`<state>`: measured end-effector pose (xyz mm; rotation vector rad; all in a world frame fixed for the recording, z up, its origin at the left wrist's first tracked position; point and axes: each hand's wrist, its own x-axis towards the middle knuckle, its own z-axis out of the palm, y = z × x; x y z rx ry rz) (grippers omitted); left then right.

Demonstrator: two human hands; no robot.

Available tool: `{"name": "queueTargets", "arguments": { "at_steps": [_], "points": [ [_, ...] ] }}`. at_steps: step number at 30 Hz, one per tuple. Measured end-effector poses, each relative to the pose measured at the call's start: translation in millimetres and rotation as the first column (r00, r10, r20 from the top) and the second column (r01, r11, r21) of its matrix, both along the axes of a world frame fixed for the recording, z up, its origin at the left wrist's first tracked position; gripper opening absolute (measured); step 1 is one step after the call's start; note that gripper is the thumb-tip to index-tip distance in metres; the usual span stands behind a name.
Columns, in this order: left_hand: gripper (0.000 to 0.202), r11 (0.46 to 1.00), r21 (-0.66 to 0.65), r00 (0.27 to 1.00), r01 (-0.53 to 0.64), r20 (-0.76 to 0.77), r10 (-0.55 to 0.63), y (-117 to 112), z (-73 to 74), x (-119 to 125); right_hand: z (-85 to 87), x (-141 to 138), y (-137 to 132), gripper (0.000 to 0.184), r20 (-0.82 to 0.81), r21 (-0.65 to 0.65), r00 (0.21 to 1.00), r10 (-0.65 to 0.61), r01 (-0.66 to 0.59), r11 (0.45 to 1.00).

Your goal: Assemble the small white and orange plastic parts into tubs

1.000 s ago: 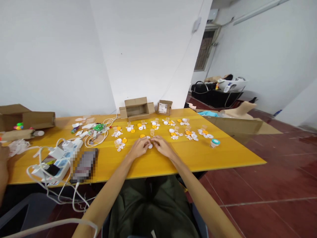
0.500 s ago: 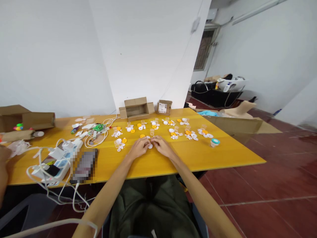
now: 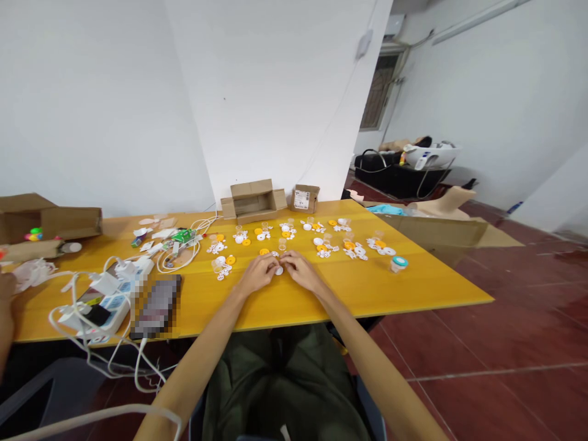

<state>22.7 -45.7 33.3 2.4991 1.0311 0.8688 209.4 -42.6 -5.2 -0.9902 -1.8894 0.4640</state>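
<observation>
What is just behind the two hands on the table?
Just beyond the left hand and right hand are a clear cup, an orange disc and small white pieces. Whatever the hands themselves cover cannot be seen.

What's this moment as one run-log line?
left hand: close at small white round plastic piece | right hand: close beside it | grip: unclear | beyond hands: round orange plastic disc | right side: teal-lidded clear container

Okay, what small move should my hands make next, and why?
Probably steady the small white disc with the left hand before adjusting it with the right hand: it shows between both hands, close to their fingertips, though the fingers hide how firmly, if at all, it's held.
</observation>
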Motion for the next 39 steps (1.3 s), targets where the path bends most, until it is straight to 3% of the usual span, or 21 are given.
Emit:
{"name": "queueTargets", "arguments": {
  "at_steps": [18,30,35,39],
  "points": [
    [0.016,1.0,-0.016,1.0,0.002,0.018,-0.002,1.5,-1.1,-0.3,2.0,0.0,-1.4,0.029,0.015,-0.008,1.0,-0.007,0.007,1.0],
    [0.015,0.998,-0.055,1.0,0.005,0.026,-0.003,-3.8,7.1,0.9,3.3,-0.8,-1.5,0.026,0.01,-0.021,1.0,-0.008,0.008,1.0],
    [0.01,0.999,-0.002,0.999,-0.035,0.008,0.035,-4.8,5.3,-1.6,1.2,0.8,-0.1,0.028,0.008,-0.018,1.0,-0.023,0.023,1.0],
    [0.022,0.998,0.034,0.997,-0.052,-0.057,0.054,-5.5,1.1,-2.8,0.5,1.8,0.1,0.032,-0.01,-0.022,1.0,-0.029,0.029,0.999]
  ]
}}
